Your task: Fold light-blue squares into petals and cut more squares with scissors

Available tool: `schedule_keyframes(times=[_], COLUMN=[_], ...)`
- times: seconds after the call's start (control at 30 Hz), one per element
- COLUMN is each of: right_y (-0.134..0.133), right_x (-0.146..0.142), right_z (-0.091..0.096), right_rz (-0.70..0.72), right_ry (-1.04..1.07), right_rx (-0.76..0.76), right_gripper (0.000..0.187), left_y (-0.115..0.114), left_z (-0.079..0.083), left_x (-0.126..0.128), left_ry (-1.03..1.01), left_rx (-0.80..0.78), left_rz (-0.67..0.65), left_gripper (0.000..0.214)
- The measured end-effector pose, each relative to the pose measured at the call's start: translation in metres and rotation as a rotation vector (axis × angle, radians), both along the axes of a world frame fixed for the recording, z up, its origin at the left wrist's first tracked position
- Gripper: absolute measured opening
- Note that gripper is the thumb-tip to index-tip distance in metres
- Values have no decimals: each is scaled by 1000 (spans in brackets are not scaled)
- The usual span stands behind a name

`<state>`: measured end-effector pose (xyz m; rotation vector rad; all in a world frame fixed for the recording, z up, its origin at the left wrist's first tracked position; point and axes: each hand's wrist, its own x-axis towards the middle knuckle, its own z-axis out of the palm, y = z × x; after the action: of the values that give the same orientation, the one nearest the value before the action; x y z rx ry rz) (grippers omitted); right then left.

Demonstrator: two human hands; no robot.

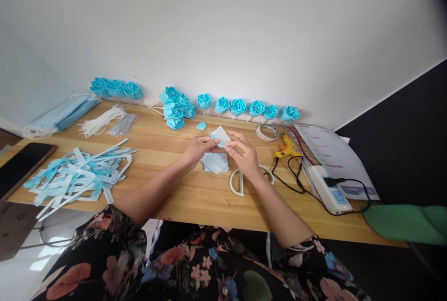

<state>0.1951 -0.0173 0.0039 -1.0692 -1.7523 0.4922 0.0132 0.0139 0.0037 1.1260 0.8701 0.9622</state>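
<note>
On the left, a loose pile of blue-and-white strips (82, 173) is lying on the wooden table (195, 205), on the near side of some white cords (101, 120). Right of these, the left hand (199, 149) is pinching a small pale sheet (221, 134) at its left edge, thumb and fingers closed on it. The sheet is tilting above the middle of the table, its near edge curling and showing blue. It is probably weighing almost nothing and behaving as soft, limp material, bending readily and creasing under pressure; edges and corners are seeming the best places for a light fingertip hold. Below it, a stack of similar pieces (217, 163) is resting on the table, probably prone to sliding apart. The right hand (244, 153) is gripping the sheet's right corner between thumb and finger, while its other fingers are spreading apart. Beneath the right wrist, a white looped handle (241, 183) is partly hiding. Farther right, a yellow glue gun (288, 146) is lying beside its black cable.
</note>
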Motion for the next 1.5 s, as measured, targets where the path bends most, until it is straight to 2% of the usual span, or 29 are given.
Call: schedule_keyframes(times=[0.13, 0.23, 0.3, 0.4, 0.53, 0.6, 0.67, 0.8, 0.93, 1.27, 1.5], right_y=[3, 5, 4, 2, 1, 2, 3, 5, 3, 6, 6], right_x=[1, 2, 2, 3, 2, 2, 3, 4, 3, 4, 2], right_z=[-9, -12, -9, -1, 5, 3, 1, 1, 3, -10, -11], right_rz=[-4, -10, -17, -15, 45, 46, 40, 46, 6, -3, -12], right_ry=[137, 185, 153, -4, -222, -270, -281, -266, -182, 193, 251], right_rx=[-146, -186, -145, 3, 179, 220, 251, 274, 178, -228, -301], right_gripper=[14, 17, 15, 11, 38, 43, 40, 18, 11, 19, 24], left_y=[-3, -5, -4, -1, 1, 1, 1, -1, -3, -6, -7], left_z=[6, 9, 9, 5, 1, 2, 2, 2, 4, 12, 14], left_x=[0, 0, 1, 0, 0, 0, 1, 1, 1, 1, 1], left_ry=[62, 68, 49, -57, -209, -219, -189, -36, 75, 103, 92], left_rx=[28, 27, 13, -57, -141, -147, -140, -84, -7, 26, 30], left_rz=[11, -6, -18, -28, -70, -76, -70, -34, 0, -17, -50], left_gripper=[37, 37, 36, 34, 34, 35, 35, 34, 35, 39, 42])
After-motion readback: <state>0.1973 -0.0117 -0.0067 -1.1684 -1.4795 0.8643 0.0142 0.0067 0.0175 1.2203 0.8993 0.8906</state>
